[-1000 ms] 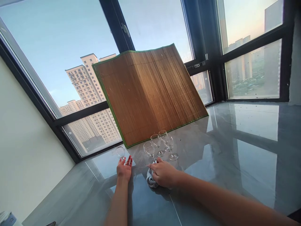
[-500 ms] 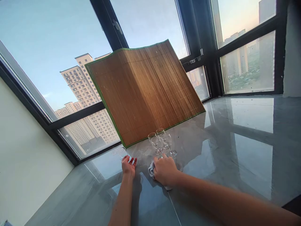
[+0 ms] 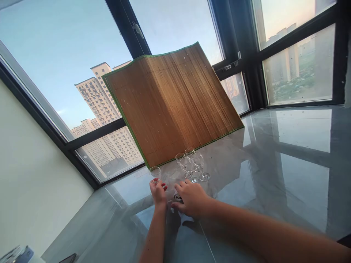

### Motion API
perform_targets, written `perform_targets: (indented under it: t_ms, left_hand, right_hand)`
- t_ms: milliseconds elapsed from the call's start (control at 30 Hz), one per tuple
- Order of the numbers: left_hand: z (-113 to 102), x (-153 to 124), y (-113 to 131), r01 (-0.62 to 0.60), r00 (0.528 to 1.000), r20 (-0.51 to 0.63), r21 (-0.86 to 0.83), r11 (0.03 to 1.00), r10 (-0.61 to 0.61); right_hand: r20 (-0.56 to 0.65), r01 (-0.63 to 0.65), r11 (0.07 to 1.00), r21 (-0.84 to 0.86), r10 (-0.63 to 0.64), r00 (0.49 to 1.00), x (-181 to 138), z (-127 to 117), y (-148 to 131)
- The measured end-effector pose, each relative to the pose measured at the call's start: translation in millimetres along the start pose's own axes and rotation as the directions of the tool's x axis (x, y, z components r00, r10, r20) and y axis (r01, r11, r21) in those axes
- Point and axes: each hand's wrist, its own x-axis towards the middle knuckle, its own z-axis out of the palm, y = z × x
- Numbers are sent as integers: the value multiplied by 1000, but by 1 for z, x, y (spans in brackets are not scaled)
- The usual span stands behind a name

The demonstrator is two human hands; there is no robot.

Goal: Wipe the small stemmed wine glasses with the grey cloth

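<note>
The fingers [image 3: 187, 188] of the right hand [image 3: 195, 199] are curved over a mostly hidden cloth [image 3: 178, 197], though whether it is gripped cannot be told, while a clear wine glass [image 3: 155, 173] is held bowl-up in the fingers of the left hand [image 3: 158, 193]. Just beyond the right hand, four more wine glasses [image 3: 187, 166] are clustered upright on glossy grey tiles [image 3: 274, 204]. Behind them, a green-edged bamboo mat [image 3: 172, 106] is stood before dark-framed windows [image 3: 94, 134].
</note>
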Motion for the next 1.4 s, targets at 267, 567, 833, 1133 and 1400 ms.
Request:
perform_targets:
  t_ms: [267, 567, 833, 1133, 1400]
  left_hand:
    - [-24, -21, 8, -163, 968, -178, 82, 983, 175]
    - [-17, -2, -1, -207, 959, -168, 131, 970, 227]
    - [-14, 2, -13, -233, 967, -61, 174, 957, 246]
    - [-12, 10, -20, -169, 980, -66, 230, 958, 189]
    - [-13, 10, -24, -203, 975, -32, 283, 937, 221]
  right_hand:
    - [142, 217, 975, 50, -222, 965, 3, 11, 11]
    - [-168, 308, 864, 398, -261, 951, 1, 2, -2]
    - [-486, 631, 530, 566, -404, 775, -20, -21, -31]
    - [-506, 658, 529, 535, -423, 752, -23, -27, -35]
    - [-501, 655, 516, 551, -424, 755, -23, -28, -36]
